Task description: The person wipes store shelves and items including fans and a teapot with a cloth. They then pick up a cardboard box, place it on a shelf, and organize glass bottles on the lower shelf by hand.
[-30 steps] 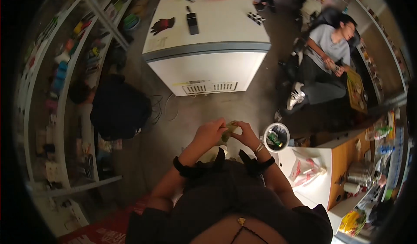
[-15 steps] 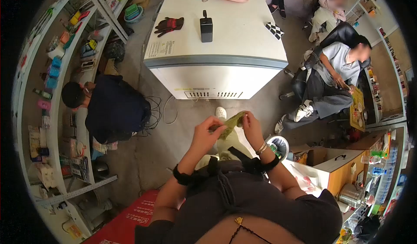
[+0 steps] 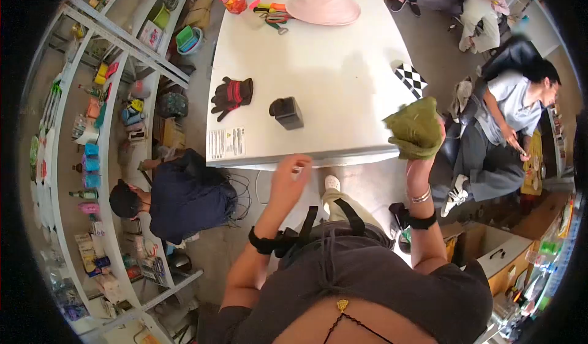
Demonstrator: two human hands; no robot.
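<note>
— What filled the upper middle of the frame?
— The white tabletop [image 3: 318, 56], bearing a pink hat [image 3: 323, 6], black gloves [image 3: 231, 94] and a small black box [image 3: 286, 112].
— And the hands?
— The right hand [image 3: 422, 137] was clamped on a green cloth [image 3: 415, 127] at centre right; the left hand [image 3: 289, 179] was loosely curled, empty, near the tabletop's front edge.

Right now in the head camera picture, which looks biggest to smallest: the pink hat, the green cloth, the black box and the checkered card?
1. pink hat
2. green cloth, though it is held up nearer the camera, so this is unsure
3. black box
4. checkered card, close to the box in looks
</note>
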